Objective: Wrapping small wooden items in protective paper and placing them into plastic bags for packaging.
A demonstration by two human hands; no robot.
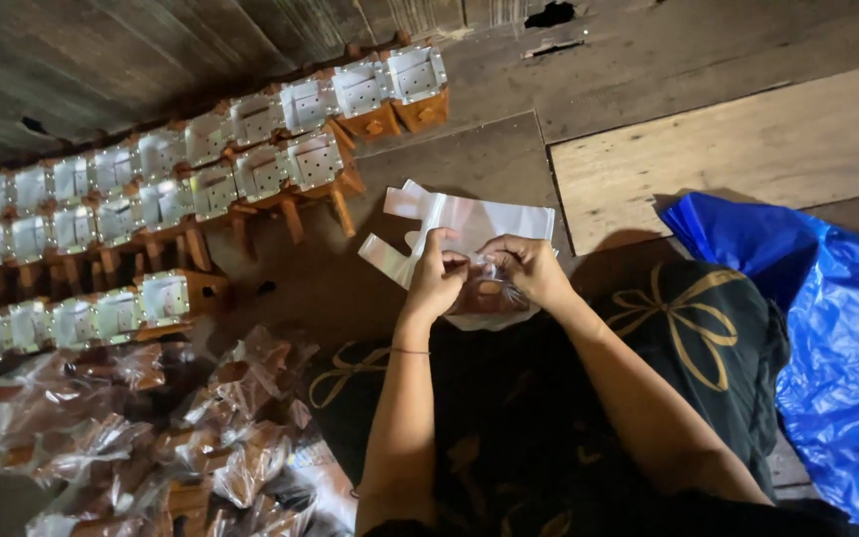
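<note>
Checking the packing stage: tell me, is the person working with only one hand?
No, both the left hand and right hand grip the small clear-wrapped wooden piece.

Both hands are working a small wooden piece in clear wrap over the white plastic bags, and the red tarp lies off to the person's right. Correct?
Not quite: the tarp is blue, not red, as the head view shows. The rest holds: the left hand and right hand work a small wooden piece in clear wrap over the white plastic bags.

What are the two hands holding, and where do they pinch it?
Both the left hand and right hand pinch the top edge of a small clear plastic bag with a brown wooden piece inside.
</note>
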